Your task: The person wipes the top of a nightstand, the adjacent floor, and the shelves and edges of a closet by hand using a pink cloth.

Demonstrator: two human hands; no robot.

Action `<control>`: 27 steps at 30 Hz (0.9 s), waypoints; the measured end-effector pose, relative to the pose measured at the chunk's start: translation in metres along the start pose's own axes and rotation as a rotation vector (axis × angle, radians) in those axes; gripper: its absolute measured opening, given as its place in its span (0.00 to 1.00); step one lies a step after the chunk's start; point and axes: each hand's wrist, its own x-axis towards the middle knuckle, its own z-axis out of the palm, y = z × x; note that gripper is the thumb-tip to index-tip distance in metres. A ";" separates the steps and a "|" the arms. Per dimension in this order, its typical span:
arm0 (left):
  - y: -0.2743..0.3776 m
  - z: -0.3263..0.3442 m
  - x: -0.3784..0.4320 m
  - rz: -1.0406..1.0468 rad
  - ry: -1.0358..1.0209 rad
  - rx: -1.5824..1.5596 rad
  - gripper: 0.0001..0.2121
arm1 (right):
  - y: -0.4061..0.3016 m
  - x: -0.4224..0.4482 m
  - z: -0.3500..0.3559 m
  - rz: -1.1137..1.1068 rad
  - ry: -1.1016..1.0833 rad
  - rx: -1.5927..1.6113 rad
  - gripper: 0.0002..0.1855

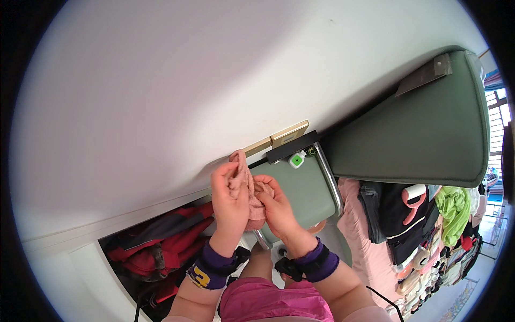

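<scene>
A crumpled pink textured cloth [257,207] is held up between both hands, near the middle of the view. My left hand [231,201] grips it from the left side, and part of the cloth rises above the fingers. With thumb and fingers, my right hand [277,207] pinches the cloth's right side. Both wrists wear purple bands with black straps. Beyond the hands is a green padded chair seat [310,189] with a metal frame; a power strip [293,147] and a white and green plug-like device [297,159] are at its far edge.
A pale wall [161,100] with wall plates [289,133] stands ahead. To the right are a large green padded panel [410,133] and a bed with pink bedding [362,233], folded dark clothes, a lint roller [413,203] and a lime-green garment [452,213]. Red and dark clothes [161,249] lie lower left.
</scene>
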 end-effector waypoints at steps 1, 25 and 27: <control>0.002 0.001 0.003 0.116 -0.054 0.244 0.18 | -0.001 0.000 -0.002 -0.005 0.012 -0.004 0.18; 0.015 -0.009 0.013 0.244 -0.203 0.572 0.19 | 0.003 -0.005 -0.006 0.029 -0.041 0.017 0.18; 0.021 -0.001 0.014 0.236 -0.202 0.570 0.18 | -0.002 -0.007 -0.002 0.024 0.004 -0.014 0.18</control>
